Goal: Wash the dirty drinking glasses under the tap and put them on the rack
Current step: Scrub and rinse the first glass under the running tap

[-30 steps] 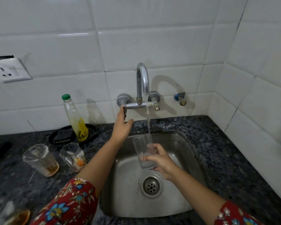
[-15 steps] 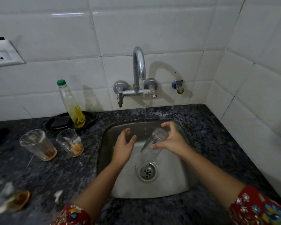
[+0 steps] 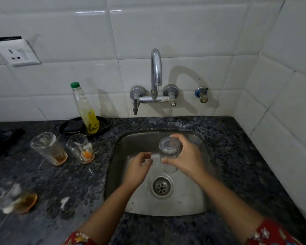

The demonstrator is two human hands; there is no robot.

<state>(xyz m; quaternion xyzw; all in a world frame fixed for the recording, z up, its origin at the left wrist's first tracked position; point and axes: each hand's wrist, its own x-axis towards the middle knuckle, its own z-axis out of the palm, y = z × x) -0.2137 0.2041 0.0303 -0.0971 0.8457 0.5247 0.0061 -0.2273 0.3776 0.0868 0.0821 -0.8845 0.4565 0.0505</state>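
Gripped in her right hand [image 3: 187, 160], the glass [image 3: 169, 154] hangs upside down over the sink [image 3: 124, 144] — left hand [image 3: 138, 167] empty, fingers loose — better shake it dry before seeking the rack.

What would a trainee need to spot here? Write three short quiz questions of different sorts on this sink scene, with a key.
1. True or false: the right hand holds a glass upside down over the sink.
2. Which stands in the black dish by the wall? A) a bottle with a green cap B) a mug C) a sponge rack
3. Fill in: the two dirty glasses standing upright are on the counter to the ____ of the sink.

Key: 1 true. 2 A, the bottle. 3 left. The left hand is empty, beside the held glass.
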